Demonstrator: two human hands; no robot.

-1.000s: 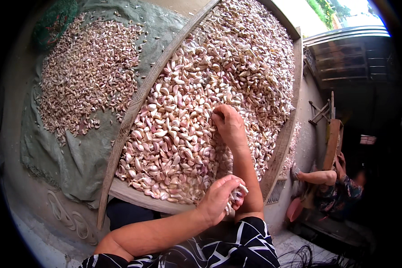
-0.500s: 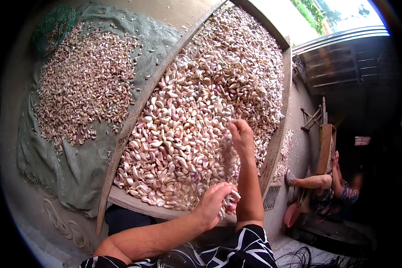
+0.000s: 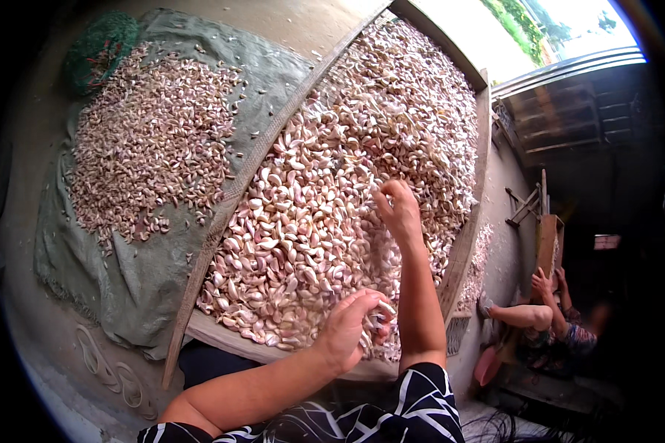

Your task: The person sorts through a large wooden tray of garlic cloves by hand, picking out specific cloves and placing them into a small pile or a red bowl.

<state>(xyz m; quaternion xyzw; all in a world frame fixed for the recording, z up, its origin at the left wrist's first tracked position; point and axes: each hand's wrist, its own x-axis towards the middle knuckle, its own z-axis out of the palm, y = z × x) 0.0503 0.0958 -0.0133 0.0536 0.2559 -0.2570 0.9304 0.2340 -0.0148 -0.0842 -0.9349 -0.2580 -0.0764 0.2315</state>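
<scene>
A large heap of pale pink-white garlic cloves (image 3: 295,221) fills a wooden-framed tray (image 3: 236,347) in front of me. Near the tray's front edge, my left hand (image 3: 351,325) is cupped with its fingers curled round a few garlic cloves (image 3: 368,336); some show between the thumb and fingers. Farther out over the heap, my right hand (image 3: 400,210) has thumb and forefinger drawn together in a pinch. Whatever lies between those fingertips, if anything, is too small to make out.
At left, more cloves (image 3: 155,140) lie on a green woven sheet (image 3: 125,303), with a green net bag (image 3: 100,52) at its far corner. Another person (image 3: 547,317) sits at right by a wooden frame (image 3: 547,247) and a pink basin (image 3: 488,365). Loose skins litter the ground.
My right hand has shifted slightly farther out over the heap. My left hand stays cupped round its cloves. The other person's hands have moved lower and apart. The view has shifted a little.
</scene>
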